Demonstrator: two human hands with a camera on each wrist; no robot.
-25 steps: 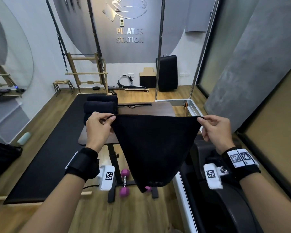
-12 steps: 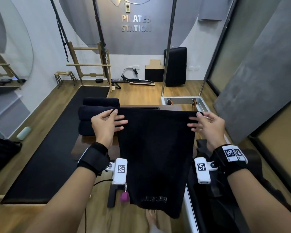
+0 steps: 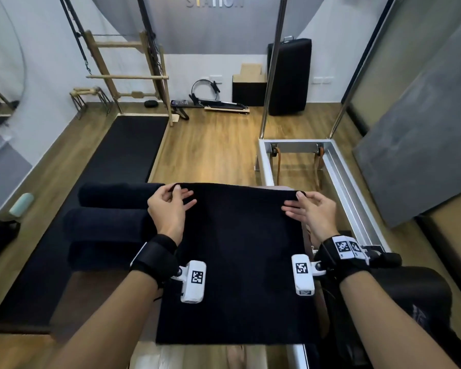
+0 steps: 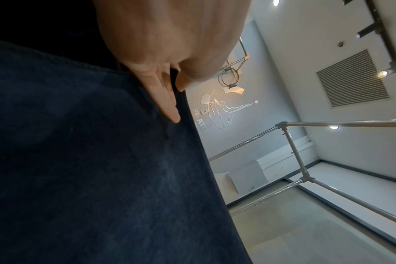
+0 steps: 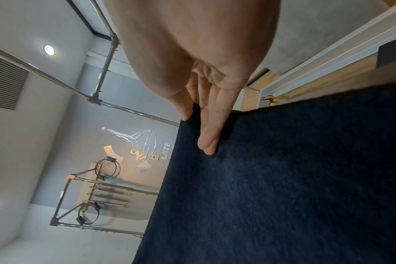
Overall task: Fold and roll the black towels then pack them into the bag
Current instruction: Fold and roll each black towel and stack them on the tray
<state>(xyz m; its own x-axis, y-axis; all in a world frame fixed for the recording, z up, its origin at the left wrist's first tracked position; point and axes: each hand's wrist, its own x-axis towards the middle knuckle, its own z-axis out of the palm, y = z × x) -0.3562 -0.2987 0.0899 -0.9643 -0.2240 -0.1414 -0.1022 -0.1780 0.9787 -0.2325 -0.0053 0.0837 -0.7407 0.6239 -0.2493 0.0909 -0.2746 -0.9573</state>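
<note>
A black towel [image 3: 240,262] lies spread flat over a small brown table, its near edge hanging past the front. My left hand [image 3: 175,194] pinches the towel's far left corner, thumb over the hem, other fingers straight on the cloth. My right hand [image 3: 298,199] pinches the far right corner the same way. The left wrist view shows the towel [image 4: 90,169] under my left hand [image 4: 175,92]. In the right wrist view, the towel [image 5: 283,178] has its corner between thumb and fingers of my right hand [image 5: 192,114]. Three rolled black towels [image 3: 104,225] lie side by side at the table's left.
A long black floor mat [image 3: 112,166] runs along the left. A metal reformer frame [image 3: 338,166] stands at the right with upright steel poles [image 3: 273,67]. A black bag [image 3: 421,296] sits at the lower right by my right forearm. Wooden ladder equipment [image 3: 133,75] stands against the far wall.
The towel, held up in the air by two corners a second ago, has come down and now lies flat on the table. Both hands have moved forward and down, keeping hold of their corners.
</note>
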